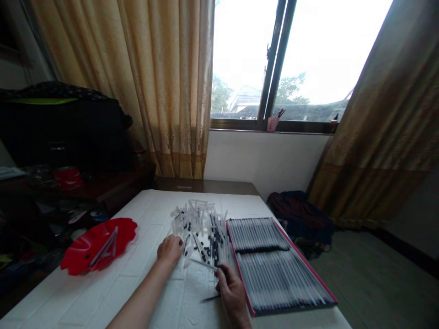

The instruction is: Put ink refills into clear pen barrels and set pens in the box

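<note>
A right hand [232, 290] grips a slim pen [205, 264] in its fingers, over a white-covered table [146, 219]. The left hand [170, 247] curls beside a loose heap of clear tubes and black caps [197, 219] — whether its fingers hold anything cannot be told. A red-edged tray [311, 269] of lined-up pens lies right, a scalloped red dish [77, 256] left — beyond, a window [247, 59] between gold curtains [171, 82].

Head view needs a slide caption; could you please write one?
Right hand holds a slim stick beside a tray of rowed sticks.
</note>
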The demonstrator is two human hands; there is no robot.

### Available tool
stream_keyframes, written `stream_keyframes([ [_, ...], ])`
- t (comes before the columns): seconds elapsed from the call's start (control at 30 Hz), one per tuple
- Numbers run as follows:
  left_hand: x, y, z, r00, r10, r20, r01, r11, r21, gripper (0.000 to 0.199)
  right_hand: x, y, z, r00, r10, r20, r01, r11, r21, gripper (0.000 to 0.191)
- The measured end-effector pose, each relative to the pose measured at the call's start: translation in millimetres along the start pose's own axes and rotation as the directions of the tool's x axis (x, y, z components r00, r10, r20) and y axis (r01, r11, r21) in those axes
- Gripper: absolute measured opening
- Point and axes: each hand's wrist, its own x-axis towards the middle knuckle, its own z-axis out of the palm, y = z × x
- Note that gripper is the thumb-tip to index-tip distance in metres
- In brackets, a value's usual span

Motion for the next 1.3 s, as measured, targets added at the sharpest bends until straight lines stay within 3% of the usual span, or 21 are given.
stream_keyframes([
  [0.13,-14,-8,-0.5,0.987,0.125,-0.104,-0.132,0.989,-0.068,0.02,0,-4,0,0.998,-0.009,-0.07,0.011,0.999,0.03,0.042],
  [0.3,-54,-27,9.9,0.929,0.296,-0.224,-0.334,0.929,-0.158,0.025,-6,-8,0,0.993,-0.081,-0.081,0.084,0.996,0.039,0.04],
  [0.47,-82,-43,25.4,0.883,0.34,-0.325,-0.416,0.886,-0.204,0.023,-16,-11,1,0.962,-0.274,0.004,0.273,0.955,-0.12,0.029],
  [0.67,-84,-49,29.6,0.839,0.349,-0.418,-0.47,0.852,-0.23,0.023,-19,-15,3,0.901,-0.43,0.057,0.432,0.879,-0.2,0.018],
  [1.13,-90,-43,24.4,0.81,0.387,-0.44,-0.524,0.814,-0.251,0.023,-23,-25,3,0.9,-0.429,0.079,0.436,0.883,-0.172,0.018],
  [1.3,-92,-41,24.4,0.803,0.407,-0.436,-0.545,0.796,-0.262,0.023,-22,-24,3,0.93,-0.349,0.116,0.364,0.919,-0.155,0.023],
])
